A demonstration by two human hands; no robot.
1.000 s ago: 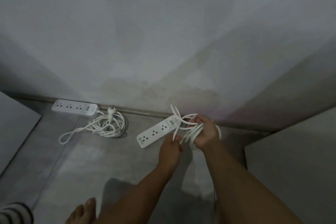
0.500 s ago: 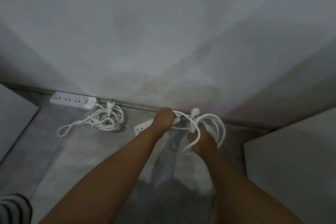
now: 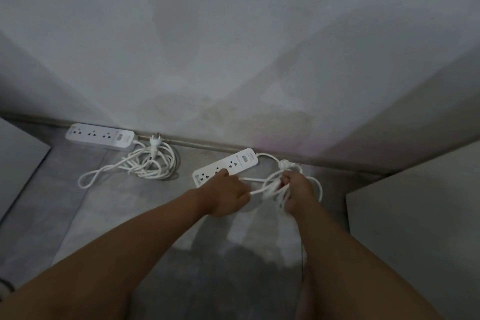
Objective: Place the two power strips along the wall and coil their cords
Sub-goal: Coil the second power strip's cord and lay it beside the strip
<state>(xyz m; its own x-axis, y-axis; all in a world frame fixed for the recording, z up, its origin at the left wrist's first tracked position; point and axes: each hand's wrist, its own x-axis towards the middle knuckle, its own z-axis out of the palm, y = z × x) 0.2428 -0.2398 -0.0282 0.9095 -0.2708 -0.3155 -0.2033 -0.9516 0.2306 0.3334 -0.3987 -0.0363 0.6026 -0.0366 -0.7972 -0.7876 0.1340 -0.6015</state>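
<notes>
Two white power strips lie on the grey floor. The left strip [image 3: 100, 136] sits flat along the wall's base, its cord [image 3: 150, 162] coiled beside it with the plug leaning on the skirting. The right strip [image 3: 235, 162] lies at an angle, its far end near the wall. My left hand [image 3: 227, 196] is over that strip's near end and holds a strand of its cord. My right hand [image 3: 296, 191] grips the bundled loops of the right strip's cord [image 3: 270, 183]; its plug [image 3: 283, 163] sticks up above the hand.
The pale wall [image 3: 233, 47] fills the upper view, with a skirting [image 3: 197, 141] along its base. A light panel edge [image 3: 20, 148] is at the left and a larger pale surface [image 3: 415, 215] at the right. Grey floor [image 3: 117, 215] lies between them.
The right strip has swung so its far end lies nearer the wall. My left hand came back from the strip's far end to its near end, drawing out a strand of cord. My right hand keeps the loops.
</notes>
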